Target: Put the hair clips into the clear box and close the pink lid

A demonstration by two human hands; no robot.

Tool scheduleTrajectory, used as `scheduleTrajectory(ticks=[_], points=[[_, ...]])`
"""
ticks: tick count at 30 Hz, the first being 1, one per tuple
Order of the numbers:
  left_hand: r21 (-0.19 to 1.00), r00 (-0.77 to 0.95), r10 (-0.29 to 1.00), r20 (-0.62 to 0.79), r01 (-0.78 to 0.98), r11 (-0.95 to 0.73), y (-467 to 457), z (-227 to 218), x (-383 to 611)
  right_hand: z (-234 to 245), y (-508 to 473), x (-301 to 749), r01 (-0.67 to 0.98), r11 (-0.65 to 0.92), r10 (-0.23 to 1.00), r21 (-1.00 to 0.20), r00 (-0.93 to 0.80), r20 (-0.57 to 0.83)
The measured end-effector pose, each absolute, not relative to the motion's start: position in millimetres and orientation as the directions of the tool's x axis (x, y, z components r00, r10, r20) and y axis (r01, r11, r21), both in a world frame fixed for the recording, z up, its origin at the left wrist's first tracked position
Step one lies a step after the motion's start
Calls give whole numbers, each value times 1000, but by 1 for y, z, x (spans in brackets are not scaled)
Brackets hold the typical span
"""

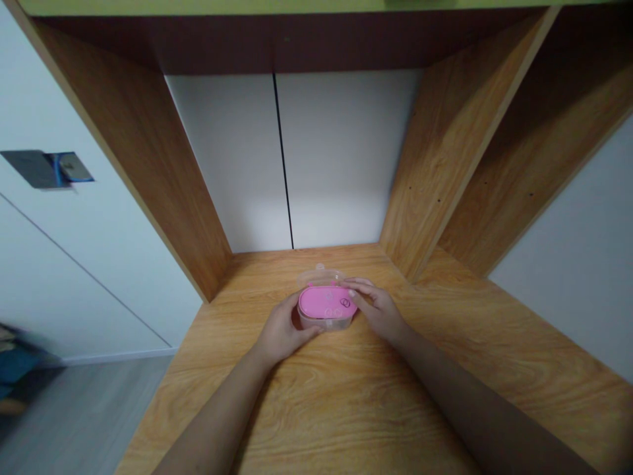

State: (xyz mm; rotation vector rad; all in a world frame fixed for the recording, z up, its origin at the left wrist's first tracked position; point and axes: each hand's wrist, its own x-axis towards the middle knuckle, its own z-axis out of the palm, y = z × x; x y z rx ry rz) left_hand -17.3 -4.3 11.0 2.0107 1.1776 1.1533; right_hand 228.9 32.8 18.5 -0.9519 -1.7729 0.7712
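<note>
Left hand (281, 333), curved, holding the left side of a small oval see-through plastic box with a pink top (326, 307). Right hand (376, 310), bent, fingertips (352, 288) on the pink top's right end, holding on too. Box between both hands, flat on a light brown wooden desk (316, 409). Just past the hands, a clear plastic lid (316, 276), touching the box. Farther past the hands, tall wooden side boards (445, 152) and a white back wall (341, 158).

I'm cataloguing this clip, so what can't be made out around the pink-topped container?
Head view:
- Contents of the clear plastic container: too blurred to tell.
- Markings on its pink top: too small to read.
- Its left end: hidden by the left hand.
- Blue object at the left edge: blurred, cut off by the frame.
</note>
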Motion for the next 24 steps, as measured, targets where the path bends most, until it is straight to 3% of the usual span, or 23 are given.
scheduleTrajectory(ticks=[6, 12, 17, 24], points=[[785, 274, 873, 402, 388, -483, -5, 11, -18, 19, 34, 225, 169, 383, 922, -908, -136, 364], [756, 238, 881, 409, 452, -473, -2, -1, -22, 20, 44, 231, -29, 174, 977, -984, 132, 169], [751, 237, 890, 390, 478, -456, -1, -5, -24, 12, 64, 255, -44, 128, 917, -991, 386, 101], [735, 226, 893, 390, 507, -450, -1, -5, -24, -5, 85, 291, 29, 109, 861, -994, 497, 109]])
